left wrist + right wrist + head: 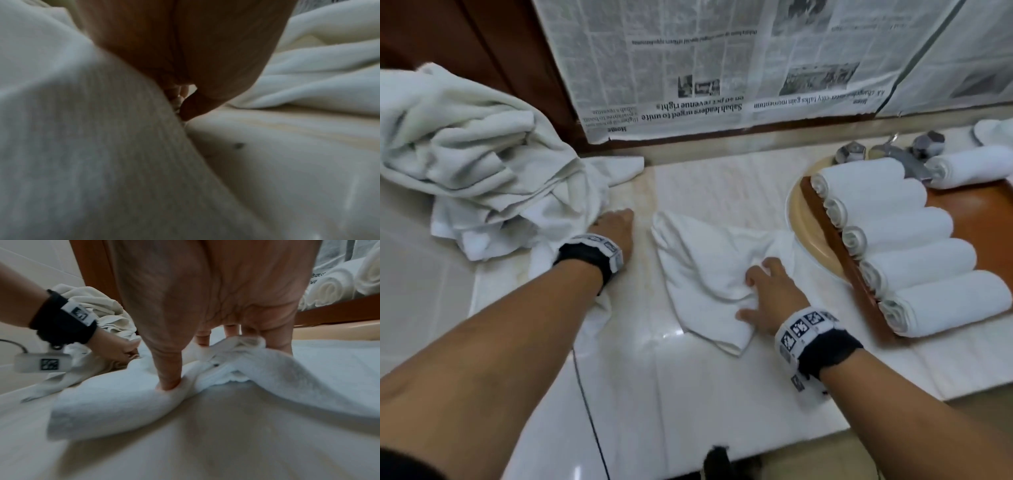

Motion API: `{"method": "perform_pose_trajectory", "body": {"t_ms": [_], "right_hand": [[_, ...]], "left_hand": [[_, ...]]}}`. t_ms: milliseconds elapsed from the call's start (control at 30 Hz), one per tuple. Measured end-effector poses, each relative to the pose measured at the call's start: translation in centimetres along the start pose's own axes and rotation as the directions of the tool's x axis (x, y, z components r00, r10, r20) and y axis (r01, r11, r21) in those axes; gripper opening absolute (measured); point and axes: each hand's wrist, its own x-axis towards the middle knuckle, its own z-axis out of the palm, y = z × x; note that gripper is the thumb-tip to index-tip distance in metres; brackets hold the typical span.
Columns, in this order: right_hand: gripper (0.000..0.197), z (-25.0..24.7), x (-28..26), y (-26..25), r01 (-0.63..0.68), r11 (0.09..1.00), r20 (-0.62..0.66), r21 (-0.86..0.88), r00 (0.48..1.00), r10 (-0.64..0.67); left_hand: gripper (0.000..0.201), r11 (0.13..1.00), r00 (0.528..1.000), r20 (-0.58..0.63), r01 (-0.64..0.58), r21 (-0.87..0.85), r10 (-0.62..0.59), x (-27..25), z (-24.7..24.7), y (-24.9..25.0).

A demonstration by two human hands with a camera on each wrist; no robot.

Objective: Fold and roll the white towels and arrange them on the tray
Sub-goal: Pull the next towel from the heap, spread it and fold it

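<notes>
Right hand [763, 298]: grip bunches the loose white towel [709, 274], mid-table [654, 394], near front edge. Left hand [616, 226]: grip at the unfolded towel pile [482, 164] on the table's left end; closure cannot be told. Five rolled towels [914, 246] side by side on the tray [976, 205], right end.

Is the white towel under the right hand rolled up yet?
No. The small white towel lies loose and crumpled on the counter, bunched under the right hand.

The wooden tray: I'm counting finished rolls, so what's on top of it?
Five rolled white towels lie side by side on the wooden tray; a sixth roll lies at its far edge.
</notes>
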Motion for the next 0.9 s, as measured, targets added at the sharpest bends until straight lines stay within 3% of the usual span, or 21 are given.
{"method": "perform_pose_trajectory", "body": {"t_ms": [100, 200, 267, 367, 433, 533, 633, 700, 800, 900], "right_hand": [[0.053, -0.5, 1.7, -0.3, 0.001, 1.0, -0.028, 0.009, 1.0, -0.001], [0.046, -0.8, 3.1, -0.9, 0.038, 0.999, -0.07, -0.028, 0.997, -0.04], [0.038, -0.7, 3.1, -1.5, 0.068, 0.997, -0.094, -0.039, 0.993, -0.072], [0.026, 0.0, 1.7, -1.8, 0.121, 0.992, -0.095, -0.047, 0.988, -0.125], [0.018, 0.7, -0.2, -1.7, 0.179, 0.983, -0.092, -0.038, 0.979, -0.182], [0.014, 2.0, -4.2, -1.0, 0.259, 0.966, -0.07, 0.002, 0.964, -0.258], [0.016, 3.7, -9.4, 0.6, 0.32, 0.947, -0.044, 0.021, 0.947, -0.319], [0.014, 4.5, -12.8, 2.1, 0.357, 0.933, 0.002, 0.044, 0.934, -0.357], [0.011, 3.6, -17.2, 4.5, 0.405, 0.907, 0.135, 0.114, 0.898, -0.418], [0.008, 0.6, -21.0, 5.8, 0.505, 0.85, 0.054, 0.149, 0.854, -0.517]], "left_hand": [[0.039, 0.983, 0.998, -0.06, -0.005, 0.184, 0.016, -1.7, 2.4, -5.9], [0.05, 0.967, 0.984, -0.167, -0.016, 0.254, 0.06, -4.5, 4.8, -11.2], [0.053, 0.977, 0.984, -0.178, 0.066, 0.204, -0.03, -6.6, 4.7, -13.5], [0.059, 0.965, 0.967, -0.097, 0.243, 0.099, -0.234, -8.9, 4.1, -13.5], [0.054, 0.961, 0.96, 0.025, 0.277, 0.029, -0.277, -10.7, 3.1, -10.4], [0.036, 0.975, 0.97, 0.113, 0.221, -0.034, -0.216, -15.3, 0.9, -3.2], [0.025, 0.969, 0.997, 0.079, 0.034, -0.244, -0.015, -21.1, 1.1, 5.4], [0.022, 0.869, 0.991, 0.047, -0.085, -0.488, 0.124, -25.1, 2.4, 10.4], [0.055, 0.746, 0.979, 0.074, -0.096, -0.659, 0.192, -31.1, 4.3, 16.3], [0.081, 0.689, 0.985, -0.051, -0.151, -0.709, 0.163, -35.7, 4.6, 20.4]]}}
